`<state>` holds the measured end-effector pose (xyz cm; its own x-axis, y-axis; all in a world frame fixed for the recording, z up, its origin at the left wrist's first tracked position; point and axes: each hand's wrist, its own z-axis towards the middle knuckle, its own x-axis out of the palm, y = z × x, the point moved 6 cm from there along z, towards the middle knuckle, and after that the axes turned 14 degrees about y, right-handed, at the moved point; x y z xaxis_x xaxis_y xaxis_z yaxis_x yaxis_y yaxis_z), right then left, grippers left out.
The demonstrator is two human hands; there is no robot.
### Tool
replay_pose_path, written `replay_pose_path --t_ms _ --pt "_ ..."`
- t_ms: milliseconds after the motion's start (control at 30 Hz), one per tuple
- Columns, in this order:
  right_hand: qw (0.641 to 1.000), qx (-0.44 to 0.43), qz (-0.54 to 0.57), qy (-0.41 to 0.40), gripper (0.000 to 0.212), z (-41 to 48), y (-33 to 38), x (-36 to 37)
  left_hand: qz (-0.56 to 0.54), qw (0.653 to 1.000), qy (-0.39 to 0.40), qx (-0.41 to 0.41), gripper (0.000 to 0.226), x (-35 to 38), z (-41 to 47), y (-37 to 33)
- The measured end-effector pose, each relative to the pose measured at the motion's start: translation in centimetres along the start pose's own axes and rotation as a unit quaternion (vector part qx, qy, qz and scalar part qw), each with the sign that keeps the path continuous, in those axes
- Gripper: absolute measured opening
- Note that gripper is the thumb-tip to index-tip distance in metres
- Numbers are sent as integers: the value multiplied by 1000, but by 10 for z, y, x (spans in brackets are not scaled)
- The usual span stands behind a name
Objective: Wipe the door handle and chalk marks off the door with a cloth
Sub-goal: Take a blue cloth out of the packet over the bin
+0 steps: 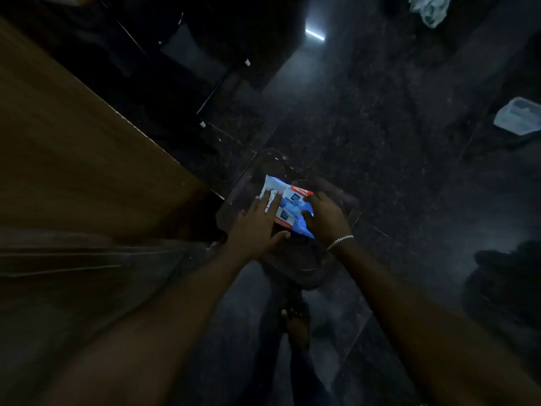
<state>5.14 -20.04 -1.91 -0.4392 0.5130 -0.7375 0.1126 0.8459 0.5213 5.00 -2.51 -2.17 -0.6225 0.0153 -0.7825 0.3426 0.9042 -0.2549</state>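
Dim speckled floor (380,127) is seen below, with a brown wooden door (73,148) along the left and a pale crumpled cloth (430,10) at the top right, well apart from both hands. A blue and white packet (288,200) is held in a clear box (248,177) on the floor. It is pressed by the left hand (257,221) with fingers spread flat, and its right edge is gripped by the curled right hand (326,218).

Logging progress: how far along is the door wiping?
Done: nothing visible. In hand: a blue packet in a clear tub on the floor; the left hand rests on it, the right hand grips its edge. Remaining: all wiping; the brown door stands untouched beside.
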Motion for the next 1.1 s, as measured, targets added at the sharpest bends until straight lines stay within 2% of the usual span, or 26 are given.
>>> replay_pose_path --t_ms 33,233,300,467,633,800,933,1100 --pt "1000 1 4 17 27 9 -1 7 -15 999 31 1 99 6 6 1" --pt "989 -27 -38 137 51 43 -4 38 -37 995 89 -5 96 31 32 3" --pt "989 -33 -46 136 49 49 -7 41 -46 993 105 0 96 35 37 4" --pt "995 -37 -25 91 27 54 -16 37 -47 993 110 -5 97 37 40 1" --pt "997 -24 66 39 27 39 -25 24 -55 994 93 -2 96 27 36 -1" --pt "982 19 188 7 20 23 -33 11 -63 995 71 -12 96 11 22 -2" --pt "949 47 312 17 17 5 -29 1 -93 995 35 -19 89 -10 5 -8" --pt "904 13 428 1 8 -27 1 -21 -210 977 -32 -17 65 -38 -30 -15"
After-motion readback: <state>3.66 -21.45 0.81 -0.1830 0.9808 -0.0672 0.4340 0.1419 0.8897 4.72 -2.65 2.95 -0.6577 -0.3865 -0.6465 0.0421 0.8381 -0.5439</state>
